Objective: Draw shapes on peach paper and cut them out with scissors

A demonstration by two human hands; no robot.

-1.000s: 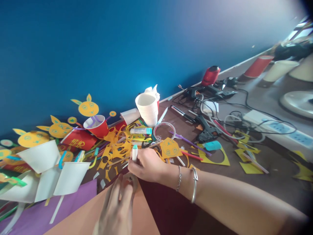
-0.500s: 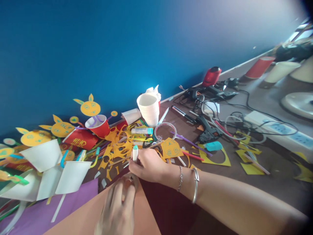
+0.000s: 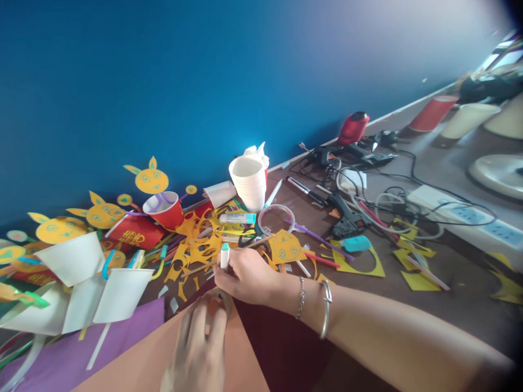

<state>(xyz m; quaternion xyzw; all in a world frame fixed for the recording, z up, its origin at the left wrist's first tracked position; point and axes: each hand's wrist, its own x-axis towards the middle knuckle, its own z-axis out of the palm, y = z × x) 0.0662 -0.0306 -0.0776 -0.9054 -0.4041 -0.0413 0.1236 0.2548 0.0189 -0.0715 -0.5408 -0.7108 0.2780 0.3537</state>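
My right hand is closed around a white marker with a teal end pointing up. Its lower end is hidden by my fingers, near the far corner of an orange sheet of paper. Bent over that same corner, my left hand presses on a small round thing with a pale rim, mostly covered by the fingers; its kind cannot be made out. Orange paper offcuts lie just beyond both hands, along with a cut-out orange face and a clear ring.
Stacked white paper cups stand by the blue wall. At left are white cups, red cups with cat-like paper heads, and purple paper. To the right lie a black glue gun, cables and a power strip.
Both hands stay at the paper's far corner. The marker has shifted very slightly to the left; otherwise the scene looks the same.
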